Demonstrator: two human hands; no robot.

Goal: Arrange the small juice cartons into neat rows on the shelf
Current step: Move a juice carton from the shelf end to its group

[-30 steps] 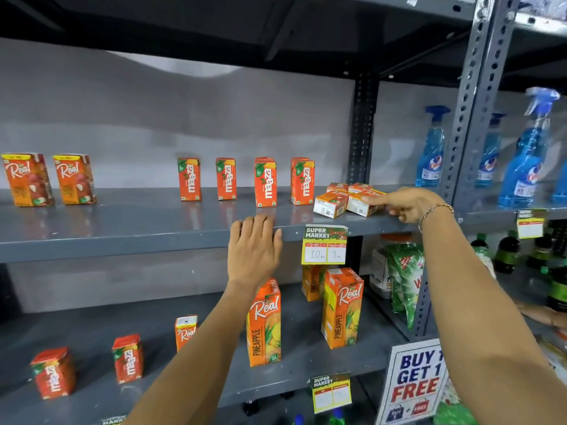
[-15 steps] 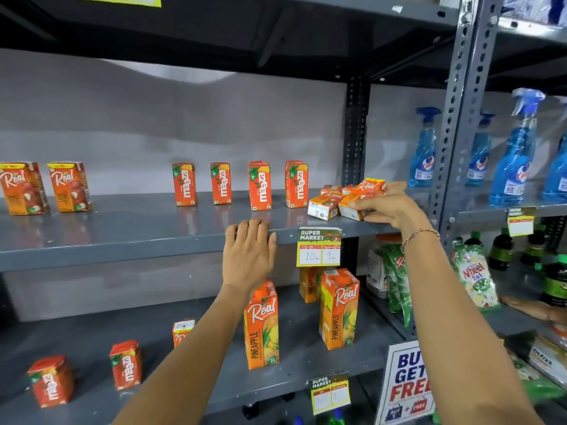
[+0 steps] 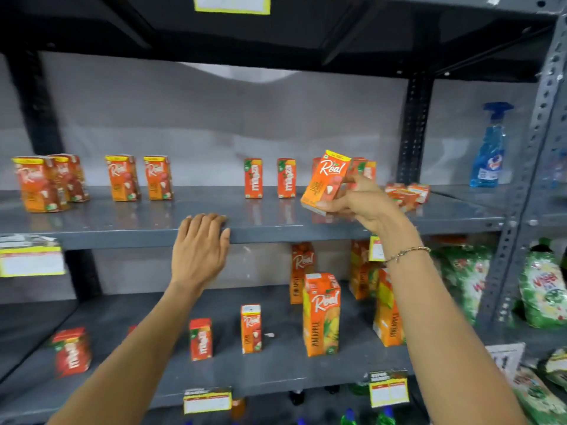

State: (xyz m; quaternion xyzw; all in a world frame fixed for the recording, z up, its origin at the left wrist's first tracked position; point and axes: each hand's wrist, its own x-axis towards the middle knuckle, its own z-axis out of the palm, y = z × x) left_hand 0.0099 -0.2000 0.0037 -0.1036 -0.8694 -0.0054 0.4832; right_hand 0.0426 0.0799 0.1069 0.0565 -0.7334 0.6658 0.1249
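My right hand (image 3: 365,200) grips a small orange Real carton (image 3: 326,182), tilted, just above the upper grey shelf (image 3: 276,231). My left hand (image 3: 201,246) lies flat on that shelf's front edge and holds nothing. Upright on the shelf stand several Real cartons (image 3: 122,177) at the left and small Maaza cartons (image 3: 253,178) in the middle; more Maaza cartons are partly hidden behind the held carton. A few small cartons (image 3: 406,194) lie on their sides at the shelf's right end.
The lower shelf (image 3: 276,372) carries tall Real pineapple cartons (image 3: 321,314), small Maaza cartons (image 3: 201,338) and one small Real carton (image 3: 251,328). A blue spray bottle (image 3: 489,148) stands beyond the perforated upright (image 3: 521,210). Green detergent bags (image 3: 543,289) lie lower right.
My right hand has lifted a small Real carton off the lying pile and carried it left, now upright-tilted. The camera has turned left, showing more Real cartons. My left hand stays on the edge.
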